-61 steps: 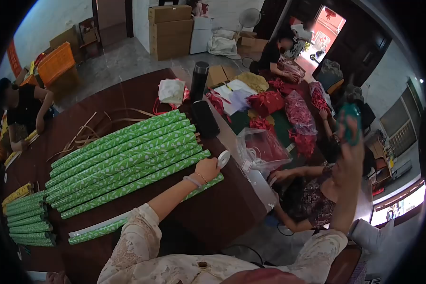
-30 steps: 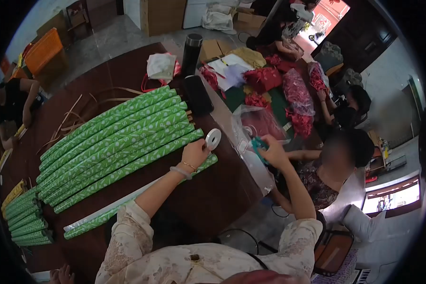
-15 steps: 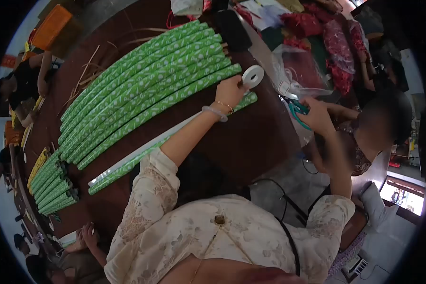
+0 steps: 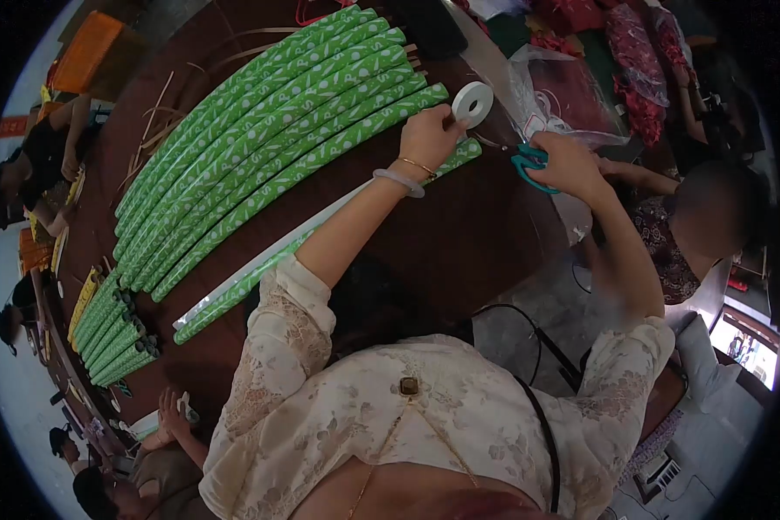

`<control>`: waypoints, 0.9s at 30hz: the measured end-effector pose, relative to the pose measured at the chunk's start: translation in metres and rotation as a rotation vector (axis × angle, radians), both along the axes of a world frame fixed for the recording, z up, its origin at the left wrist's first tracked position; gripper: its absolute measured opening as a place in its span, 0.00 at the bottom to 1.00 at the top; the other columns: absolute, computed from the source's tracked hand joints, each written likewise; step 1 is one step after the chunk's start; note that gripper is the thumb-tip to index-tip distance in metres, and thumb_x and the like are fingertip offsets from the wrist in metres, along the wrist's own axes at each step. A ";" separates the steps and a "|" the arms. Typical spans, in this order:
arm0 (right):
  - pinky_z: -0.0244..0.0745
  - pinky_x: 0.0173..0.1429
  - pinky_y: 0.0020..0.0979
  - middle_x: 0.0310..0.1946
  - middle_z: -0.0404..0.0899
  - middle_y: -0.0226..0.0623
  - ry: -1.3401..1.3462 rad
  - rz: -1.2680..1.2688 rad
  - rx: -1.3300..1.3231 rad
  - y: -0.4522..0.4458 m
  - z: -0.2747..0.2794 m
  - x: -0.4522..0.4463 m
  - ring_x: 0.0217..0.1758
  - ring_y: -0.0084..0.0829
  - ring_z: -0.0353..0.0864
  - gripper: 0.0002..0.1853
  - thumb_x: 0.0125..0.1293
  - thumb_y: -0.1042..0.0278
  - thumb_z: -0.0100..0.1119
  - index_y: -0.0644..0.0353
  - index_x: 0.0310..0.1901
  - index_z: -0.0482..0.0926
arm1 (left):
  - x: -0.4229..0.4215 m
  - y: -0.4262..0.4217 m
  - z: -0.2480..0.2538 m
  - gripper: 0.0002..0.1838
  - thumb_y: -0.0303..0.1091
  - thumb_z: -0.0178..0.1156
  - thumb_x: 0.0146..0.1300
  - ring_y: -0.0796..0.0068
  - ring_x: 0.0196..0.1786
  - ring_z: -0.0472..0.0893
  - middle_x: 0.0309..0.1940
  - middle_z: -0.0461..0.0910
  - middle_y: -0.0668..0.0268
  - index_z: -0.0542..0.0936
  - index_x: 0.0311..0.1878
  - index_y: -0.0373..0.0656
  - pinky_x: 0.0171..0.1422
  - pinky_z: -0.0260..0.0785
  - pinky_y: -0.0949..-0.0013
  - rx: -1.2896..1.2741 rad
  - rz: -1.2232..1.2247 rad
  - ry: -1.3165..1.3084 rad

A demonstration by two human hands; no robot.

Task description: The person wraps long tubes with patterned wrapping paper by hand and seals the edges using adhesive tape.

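A roll of white tape [image 4: 486,96] is gripped in the fingers of my left hand [image 4: 428,140], its round face toward me. Just below it lies a single green patterned paper roll [image 4: 264,279] with a pale strip along one edge, its upper end partly behind my left hand and forearm. My right hand [image 4: 569,165] is closed around the teal handles of a pair of scissors [image 4: 529,163]. Their blades point up and left, toward the tape, and are hard to make out. Several green printed paper rolls [image 4: 277,143] lie side by side, left of my left hand.
A black phone-like object [image 4: 432,26] lies past the rolls. Clear plastic bags [image 4: 559,87] and red packages [image 4: 630,52] cover the far right. Shorter green rolls [image 4: 113,338] are stacked at lower left. A person [image 4: 702,217] sits at right; other people work along the left.
My right hand has brought the scissors up and left, nearer the tape roll. My left hand keeps its hold on the tape. The whole view has shifted slightly.
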State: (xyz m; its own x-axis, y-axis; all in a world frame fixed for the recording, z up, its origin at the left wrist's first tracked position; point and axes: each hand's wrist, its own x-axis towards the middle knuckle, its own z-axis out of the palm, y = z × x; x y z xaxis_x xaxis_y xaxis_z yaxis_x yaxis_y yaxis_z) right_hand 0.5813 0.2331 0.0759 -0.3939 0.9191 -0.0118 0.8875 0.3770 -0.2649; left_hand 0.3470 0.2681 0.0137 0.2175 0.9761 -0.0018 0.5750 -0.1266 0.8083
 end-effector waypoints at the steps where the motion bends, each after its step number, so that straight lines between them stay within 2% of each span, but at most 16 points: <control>1: 0.70 0.37 0.40 0.28 0.76 0.44 -0.001 -0.002 -0.001 0.003 0.005 0.001 0.34 0.46 0.76 0.18 0.46 0.55 0.62 0.62 0.30 0.73 | 0.000 0.001 0.000 0.14 0.42 0.61 0.57 0.73 0.25 0.81 0.22 0.80 0.63 0.78 0.35 0.40 0.33 0.70 0.69 -0.001 -0.002 -0.001; 3: 0.70 0.36 0.40 0.27 0.75 0.44 -0.089 -0.073 -0.267 0.011 0.023 0.001 0.34 0.46 0.76 0.18 0.45 0.54 0.62 0.62 0.29 0.74 | 0.001 0.001 -0.002 0.14 0.42 0.61 0.57 0.72 0.25 0.81 0.21 0.80 0.62 0.78 0.33 0.38 0.33 0.71 0.69 -0.003 -0.004 -0.040; 6: 0.69 0.35 0.39 0.25 0.74 0.44 -0.108 -0.007 -0.327 0.022 0.036 -0.007 0.31 0.44 0.76 0.19 0.46 0.52 0.62 0.62 0.29 0.74 | 0.002 0.003 -0.007 0.14 0.41 0.61 0.57 0.73 0.25 0.80 0.21 0.80 0.62 0.78 0.33 0.37 0.32 0.71 0.70 -0.046 0.005 -0.123; 10: 0.69 0.34 0.38 0.23 0.73 0.44 -0.149 0.000 -0.352 0.041 0.037 -0.012 0.29 0.43 0.75 0.20 0.45 0.51 0.62 0.63 0.29 0.74 | 0.002 0.004 -0.012 0.13 0.40 0.62 0.57 0.74 0.25 0.80 0.21 0.80 0.63 0.78 0.32 0.37 0.32 0.70 0.71 -0.009 0.018 -0.115; 15: 0.69 0.32 0.38 0.20 0.74 0.43 -0.265 0.048 -0.464 0.055 0.048 -0.025 0.26 0.42 0.75 0.24 0.42 0.47 0.65 0.64 0.24 0.75 | 0.001 0.005 -0.011 0.14 0.41 0.62 0.57 0.75 0.23 0.80 0.19 0.80 0.63 0.78 0.32 0.37 0.31 0.70 0.72 0.002 0.022 -0.119; 18: 0.69 0.31 0.38 0.20 0.74 0.44 -0.268 0.138 -0.452 0.068 0.039 -0.020 0.26 0.41 0.75 0.26 0.39 0.45 0.67 0.66 0.23 0.75 | 0.006 0.008 -0.011 0.14 0.41 0.62 0.57 0.74 0.24 0.80 0.19 0.80 0.62 0.78 0.31 0.37 0.30 0.70 0.71 0.011 0.035 -0.115; 24: 0.68 0.31 0.37 0.19 0.74 0.43 -0.313 0.143 -0.516 0.080 0.035 -0.022 0.26 0.39 0.75 0.29 0.38 0.42 0.68 0.66 0.23 0.75 | 0.010 0.012 -0.010 0.15 0.42 0.62 0.57 0.71 0.24 0.81 0.19 0.80 0.62 0.79 0.30 0.37 0.30 0.70 0.70 0.029 0.013 -0.116; 25: 0.68 0.31 0.37 0.19 0.74 0.43 -0.315 0.143 -0.513 0.081 0.036 -0.022 0.26 0.39 0.75 0.29 0.38 0.42 0.68 0.66 0.23 0.75 | 0.010 0.013 -0.009 0.15 0.42 0.62 0.56 0.71 0.24 0.81 0.19 0.80 0.62 0.79 0.31 0.38 0.30 0.70 0.70 0.042 0.019 -0.111; 27: 0.66 0.30 0.35 0.19 0.74 0.45 -0.275 0.136 -0.518 0.077 0.035 -0.023 0.24 0.36 0.74 0.25 0.40 0.49 0.69 0.67 0.24 0.76 | 0.009 0.011 -0.010 0.15 0.43 0.62 0.56 0.72 0.24 0.81 0.20 0.80 0.62 0.79 0.32 0.38 0.31 0.71 0.70 0.037 0.021 -0.103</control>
State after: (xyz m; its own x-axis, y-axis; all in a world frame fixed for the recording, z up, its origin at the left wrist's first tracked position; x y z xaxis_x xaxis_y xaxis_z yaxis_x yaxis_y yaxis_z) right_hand 0.5586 0.3103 0.1110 -0.4265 0.7083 -0.5626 0.9024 0.3753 -0.2117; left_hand 0.3561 0.2792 0.0041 0.1939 0.9794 0.0561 0.4920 -0.1465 0.8582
